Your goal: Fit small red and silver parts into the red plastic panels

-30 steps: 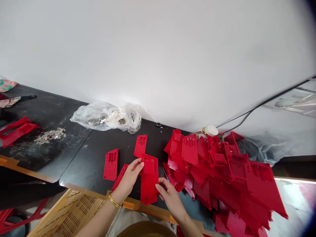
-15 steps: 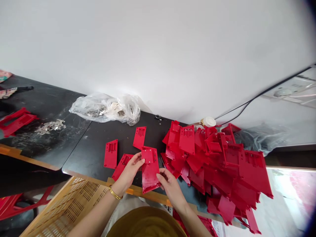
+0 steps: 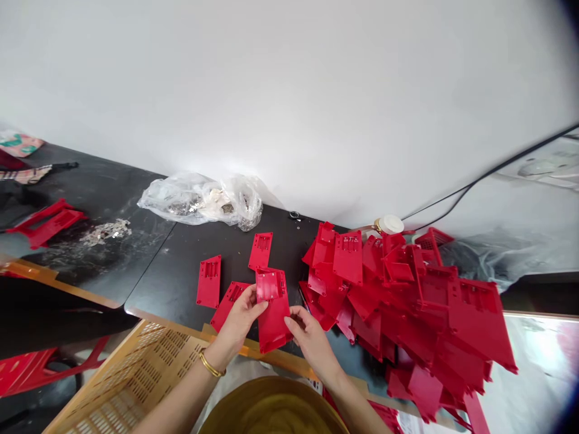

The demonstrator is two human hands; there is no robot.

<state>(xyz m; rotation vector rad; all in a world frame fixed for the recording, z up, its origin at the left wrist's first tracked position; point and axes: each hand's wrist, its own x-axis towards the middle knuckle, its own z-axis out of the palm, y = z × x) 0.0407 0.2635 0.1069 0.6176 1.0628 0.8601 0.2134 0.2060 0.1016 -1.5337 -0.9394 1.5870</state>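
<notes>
My left hand (image 3: pixel 239 322) and my right hand (image 3: pixel 310 343) both grip the edges of a red plastic panel (image 3: pixel 272 307) with moulded slots and holes, held just over the black table (image 3: pixel 181 283). Three similar loose panels lie near my left hand: one (image 3: pixel 208 281), one (image 3: pixel 260 251), and one (image 3: pixel 230 304) partly under my left hand. To the right of my right hand, a large heap of red plastic panels (image 3: pixel 389 289) is piled up, close to my fingers.
A clear plastic bag (image 3: pixel 203 202) of metal bits lies against the white wall. Metal scraps (image 3: pixel 106 232) and a red part (image 3: pixel 45 224) lie on the left table section. A tan perforated crate (image 3: pixel 136 380) sits below the table edge, and a black cable (image 3: pixel 479 181) runs along the wall.
The panel in my hands has tilted and risen slightly, and its lower end looks shorter. The whole scene has shifted a little with my head.
</notes>
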